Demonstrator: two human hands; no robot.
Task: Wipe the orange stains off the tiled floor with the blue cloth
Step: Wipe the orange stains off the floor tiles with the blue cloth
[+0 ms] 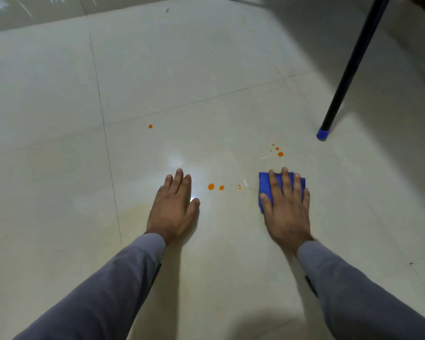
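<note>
Hands flat: right (286,207) on blue cloth (265,182), chair leg (346,72) beyond.

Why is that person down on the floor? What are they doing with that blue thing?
A person is cleaning orange stains off the tiled floor. Their right hand presses flat on a folded blue cloth. Their left hand rests flat on the floor. Orange drops still show: two big ones between the hands, a few just beyond the cloth, and one farther off. A black furniture leg stands nearby.
</note>
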